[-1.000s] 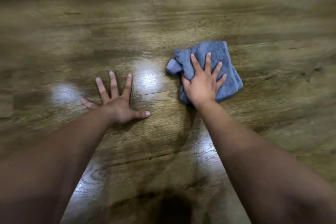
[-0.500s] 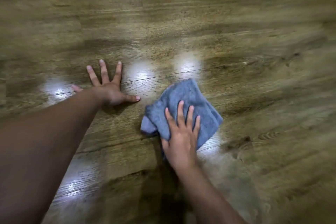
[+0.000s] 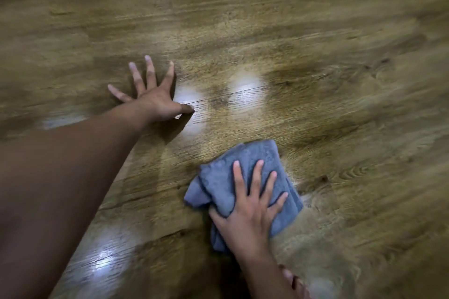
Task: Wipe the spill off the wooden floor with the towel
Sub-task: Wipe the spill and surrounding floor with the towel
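Right hand: our right hand (image 3: 247, 211) presses flat on the towel (image 3: 245, 177), fingers spread, thumb tucked at its near-left fold
Left hand: our left hand (image 3: 153, 97) lies splayed, palm down, on the floor (image 3: 315, 43), up-left of the towel and apart from it
Towel: blue-grey, crumpled, on the boards
Floor: pale glare patches beyond the towel; we cannot tell spill from shine

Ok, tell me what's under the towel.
The towel lies on the wooden floor, right hand pressing on top. Any spill beneath is covered and cannot be seen.
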